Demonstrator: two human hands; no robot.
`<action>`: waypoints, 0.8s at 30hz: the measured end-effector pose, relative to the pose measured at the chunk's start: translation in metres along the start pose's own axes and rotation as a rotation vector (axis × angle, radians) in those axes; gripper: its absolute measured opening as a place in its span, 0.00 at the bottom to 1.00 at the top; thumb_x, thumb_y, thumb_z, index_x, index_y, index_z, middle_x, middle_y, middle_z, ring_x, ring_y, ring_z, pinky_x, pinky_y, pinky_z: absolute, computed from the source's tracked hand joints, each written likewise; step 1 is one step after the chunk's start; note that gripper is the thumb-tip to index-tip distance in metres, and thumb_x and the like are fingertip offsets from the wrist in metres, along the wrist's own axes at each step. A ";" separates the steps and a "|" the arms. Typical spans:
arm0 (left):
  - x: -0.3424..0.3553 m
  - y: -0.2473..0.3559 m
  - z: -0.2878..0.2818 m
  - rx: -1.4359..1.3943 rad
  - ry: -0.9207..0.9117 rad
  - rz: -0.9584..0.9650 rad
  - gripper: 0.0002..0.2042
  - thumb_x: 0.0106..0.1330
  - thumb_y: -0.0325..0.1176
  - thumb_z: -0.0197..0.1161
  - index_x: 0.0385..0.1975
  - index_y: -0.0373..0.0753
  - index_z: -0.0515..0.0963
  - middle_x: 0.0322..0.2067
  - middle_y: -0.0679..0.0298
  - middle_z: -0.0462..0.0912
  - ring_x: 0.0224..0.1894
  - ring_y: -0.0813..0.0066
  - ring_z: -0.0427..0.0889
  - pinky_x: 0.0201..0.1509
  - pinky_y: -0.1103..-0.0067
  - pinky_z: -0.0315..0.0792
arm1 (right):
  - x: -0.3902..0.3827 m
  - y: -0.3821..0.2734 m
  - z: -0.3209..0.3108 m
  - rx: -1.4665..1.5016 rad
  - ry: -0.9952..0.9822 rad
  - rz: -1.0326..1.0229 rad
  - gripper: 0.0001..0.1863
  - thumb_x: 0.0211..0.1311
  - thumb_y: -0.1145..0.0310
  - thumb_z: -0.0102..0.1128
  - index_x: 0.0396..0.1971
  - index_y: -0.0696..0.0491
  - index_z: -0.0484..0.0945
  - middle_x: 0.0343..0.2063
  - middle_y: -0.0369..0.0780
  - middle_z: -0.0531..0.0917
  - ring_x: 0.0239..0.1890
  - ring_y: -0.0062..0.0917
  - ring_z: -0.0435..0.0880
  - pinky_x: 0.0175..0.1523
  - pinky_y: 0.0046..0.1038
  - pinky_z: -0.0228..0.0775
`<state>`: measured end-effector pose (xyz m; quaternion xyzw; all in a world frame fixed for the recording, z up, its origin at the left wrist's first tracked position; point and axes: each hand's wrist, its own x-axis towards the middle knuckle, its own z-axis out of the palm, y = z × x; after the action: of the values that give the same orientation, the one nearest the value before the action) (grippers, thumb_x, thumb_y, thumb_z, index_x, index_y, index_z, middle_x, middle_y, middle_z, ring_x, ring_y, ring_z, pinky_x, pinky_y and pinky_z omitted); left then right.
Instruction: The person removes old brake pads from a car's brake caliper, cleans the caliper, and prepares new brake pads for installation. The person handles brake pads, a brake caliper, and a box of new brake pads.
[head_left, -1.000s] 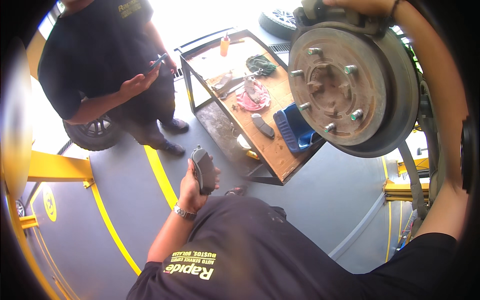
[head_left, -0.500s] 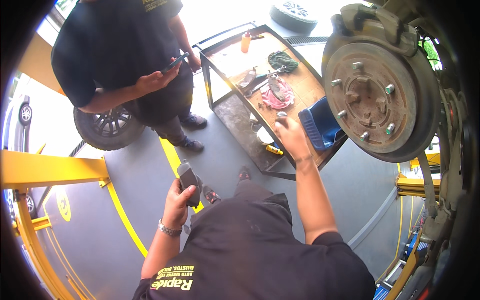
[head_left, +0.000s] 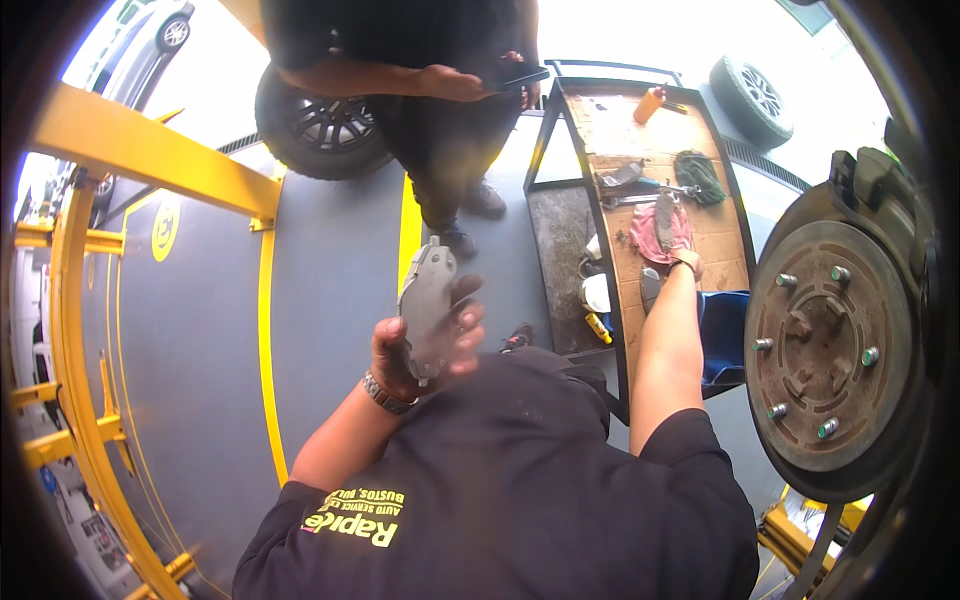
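Observation:
A grey brake pad stands tilted in my left hand, with its flat metal face showing. My thumb side is against one edge and the fingers curl past the other. Over the cart, my right hand reaches to the near edge of a pink rag, its fingers mostly hidden. On that rag lies a worn brake pad. A dark pad-like piece rests beside my right wrist. Farther up are a wrench, another grey pad-like part and a dark green cloth.
The cardboard-topped cart also bears an orange bottle; a blue bin is at its right. A brake disc with studs stands at right. A co-worker holding a phone stands ahead, near a wheel. Yellow lift beams are at left.
The view has swung left. My left hand has raised and turned the brake pad, showing its flat face. My right hand has moved farther over the cart to the pink rag.

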<state>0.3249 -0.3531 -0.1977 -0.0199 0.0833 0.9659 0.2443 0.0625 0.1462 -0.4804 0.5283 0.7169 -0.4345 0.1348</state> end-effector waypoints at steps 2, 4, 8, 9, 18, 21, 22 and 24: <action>0.004 -0.009 0.004 0.002 -0.084 0.011 0.51 0.53 0.50 0.75 0.71 0.32 0.54 0.43 0.63 0.66 0.40 0.73 0.71 0.37 0.73 0.77 | -0.011 -0.009 -0.013 0.102 -0.022 0.064 0.12 0.66 0.66 0.55 0.23 0.52 0.80 0.20 0.38 0.83 0.19 0.25 0.82 0.21 0.31 0.70; 0.010 -0.014 0.002 -0.062 -0.143 -0.022 0.53 0.54 0.59 0.72 0.71 0.32 0.54 0.41 0.64 0.66 0.38 0.74 0.70 0.37 0.73 0.76 | 0.029 0.004 -0.044 -0.111 0.154 -0.176 0.11 0.65 0.65 0.57 0.26 0.55 0.80 0.21 0.40 0.84 0.19 0.25 0.84 0.22 0.32 0.72; 0.016 -0.028 0.009 0.020 -0.011 -0.031 0.58 0.53 0.76 0.61 0.71 0.31 0.54 0.37 0.66 0.67 0.35 0.75 0.69 0.36 0.75 0.73 | -0.040 -0.005 -0.050 0.010 0.572 -0.424 0.11 0.62 0.66 0.61 0.34 0.60 0.81 0.31 0.50 0.87 0.34 0.35 0.89 0.39 0.33 0.78; 0.017 -0.032 0.012 0.052 0.035 -0.019 0.56 0.56 0.75 0.59 0.71 0.31 0.55 0.35 0.66 0.67 0.34 0.75 0.69 0.36 0.76 0.71 | -0.080 -0.006 -0.052 0.037 0.593 -0.493 0.11 0.63 0.66 0.61 0.35 0.60 0.81 0.33 0.52 0.87 0.37 0.37 0.88 0.42 0.35 0.78; 0.042 -0.040 0.010 0.151 0.379 -0.108 0.31 0.67 0.54 0.52 0.57 0.30 0.66 0.31 0.63 0.68 0.26 0.76 0.67 0.27 0.78 0.66 | -0.175 0.005 -0.081 0.223 0.626 -0.840 0.14 0.70 0.68 0.55 0.40 0.67 0.76 0.39 0.56 0.83 0.43 0.47 0.84 0.51 0.40 0.73; 0.049 -0.043 0.007 0.121 0.408 -0.165 0.33 0.66 0.55 0.53 0.58 0.29 0.66 0.32 0.62 0.69 0.26 0.76 0.69 0.26 0.79 0.66 | -0.214 0.023 -0.082 0.398 0.400 -0.843 0.11 0.72 0.69 0.55 0.41 0.64 0.75 0.35 0.47 0.82 0.36 0.33 0.83 0.45 0.32 0.74; 0.051 -0.044 0.008 0.143 0.414 -0.169 0.34 0.66 0.55 0.53 0.58 0.28 0.66 0.32 0.61 0.70 0.26 0.75 0.70 0.27 0.79 0.67 | -0.235 0.030 -0.081 0.459 0.346 -0.884 0.11 0.72 0.69 0.55 0.41 0.63 0.75 0.34 0.45 0.82 0.35 0.30 0.82 0.44 0.30 0.74; 0.054 -0.046 0.013 0.184 0.424 -0.174 0.36 0.65 0.56 0.53 0.59 0.27 0.66 0.31 0.61 0.72 0.26 0.74 0.72 0.28 0.79 0.69 | -0.273 0.046 -0.078 0.575 0.232 -0.923 0.09 0.72 0.70 0.56 0.41 0.61 0.74 0.35 0.41 0.80 0.35 0.24 0.81 0.43 0.28 0.74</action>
<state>0.2995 -0.2854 -0.1967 -0.2069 0.2182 0.9038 0.3046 0.2343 0.0337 -0.2788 0.2192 0.7367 -0.5656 -0.2988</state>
